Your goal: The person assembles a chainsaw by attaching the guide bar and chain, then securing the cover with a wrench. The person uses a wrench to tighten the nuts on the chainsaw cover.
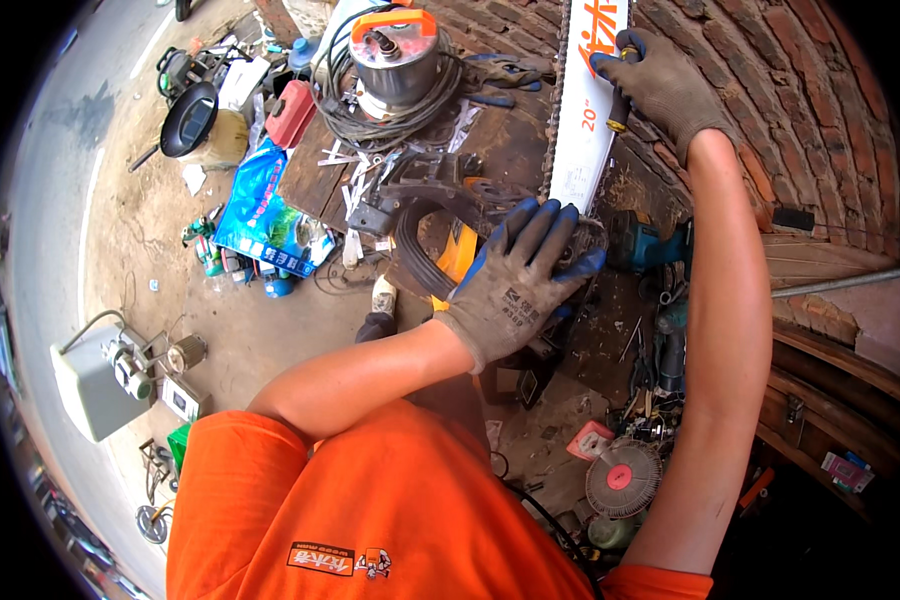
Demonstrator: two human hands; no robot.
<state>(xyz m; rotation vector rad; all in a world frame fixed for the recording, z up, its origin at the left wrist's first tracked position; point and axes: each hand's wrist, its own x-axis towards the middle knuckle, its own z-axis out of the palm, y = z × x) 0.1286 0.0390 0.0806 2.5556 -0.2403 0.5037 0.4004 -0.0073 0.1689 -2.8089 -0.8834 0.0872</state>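
A chainsaw lies on the worktable in front of me, its white guide bar [582, 120] with orange print pointing away and the chain running along its left edge. My left hand [515, 285], in a grey-brown glove with blue fingers, is closed over the dark saw body [590, 240] at the base of the bar. Gloved the same way, my right hand [665, 90] is closed around a short tool [621, 95] with a black and yellow handle, held against the bar's right edge. The tool's working end cannot be made out.
At the back left stands a metal canister [395, 65] with an orange handle, ringed by coiled hose. Left of the table are a blue bag [260, 205] and a black pan [189, 120]. A brick wall [770, 90] rises at the right; a small fan [623, 478] stands below.
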